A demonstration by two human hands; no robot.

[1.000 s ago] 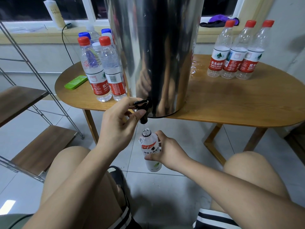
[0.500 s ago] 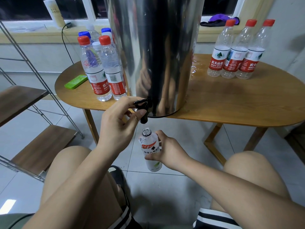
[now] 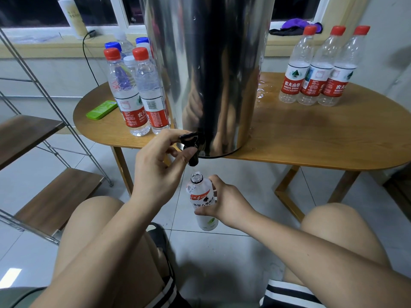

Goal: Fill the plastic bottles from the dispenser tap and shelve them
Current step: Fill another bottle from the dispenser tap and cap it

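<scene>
Tiled floor (image 3: 222, 258), oval wood table (image 3: 311, 138) w/ puddle (image 3: 261, 90) — window (image 3: 66, 10) dark.

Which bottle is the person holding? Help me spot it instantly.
Find the big steel dispenser on the wooden table. Under its black tap, the right hand grips one bottle. Unlike the capped bottles on the table, it has no cap.

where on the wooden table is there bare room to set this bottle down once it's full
The widest bare patch of the oval wooden table lies front right, between the tall steel dispenser and the three red-capped clear bottles. Left of the dispenser is crowded: capped bottle cluster, flat green case.
</scene>
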